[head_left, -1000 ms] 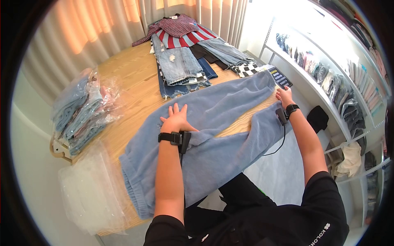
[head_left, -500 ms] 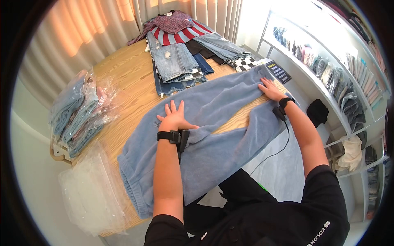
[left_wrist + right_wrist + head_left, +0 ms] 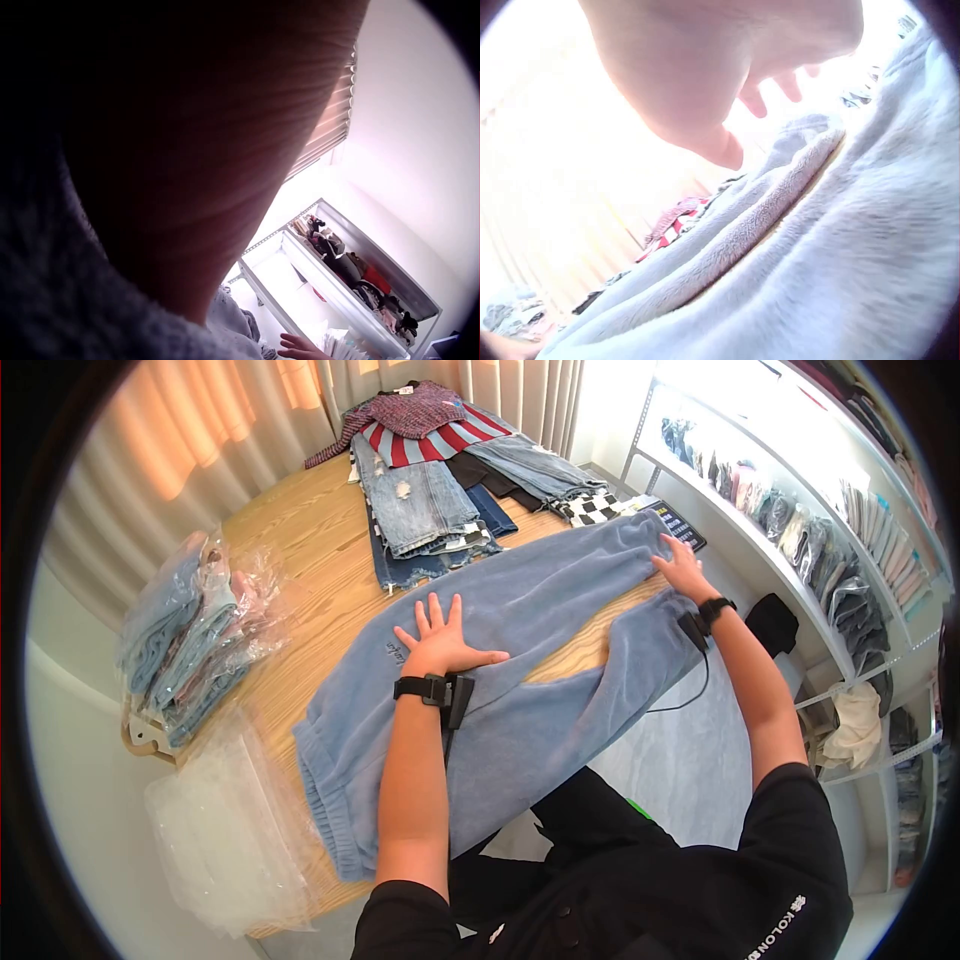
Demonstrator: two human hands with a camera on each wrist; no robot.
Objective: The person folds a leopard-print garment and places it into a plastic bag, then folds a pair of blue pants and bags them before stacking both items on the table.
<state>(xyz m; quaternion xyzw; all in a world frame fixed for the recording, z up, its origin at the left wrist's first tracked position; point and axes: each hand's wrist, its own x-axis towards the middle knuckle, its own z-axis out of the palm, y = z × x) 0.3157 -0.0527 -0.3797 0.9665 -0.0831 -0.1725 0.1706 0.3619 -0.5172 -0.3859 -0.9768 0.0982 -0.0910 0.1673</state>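
Observation:
Light blue fleece trousers lie spread across the wooden table, their gathered waistband at the left and both legs pointing right. My left hand rests on them near the crotch, fingers fanned and thumb stretched out. Beside its wrist is small dark lettering on the fabric. At the far leg's end is my right hand, its fingers extended over the hem. In the right wrist view this hand hovers over the plush fabric, fingertips pointing down with nothing between them. The left wrist view is mostly filled by dark skin and fleece.
Bagged folded clothes stand at the table's left edge, with clear plastic bags in front. Jeans and a knitted top lie at the back. A dark printed card sits by the far hem; shelves line the right.
My right hand swung inward over the far leg, then back out to its hem. The left hand's thumb has spread outward, and the trousers lie flatter around it.

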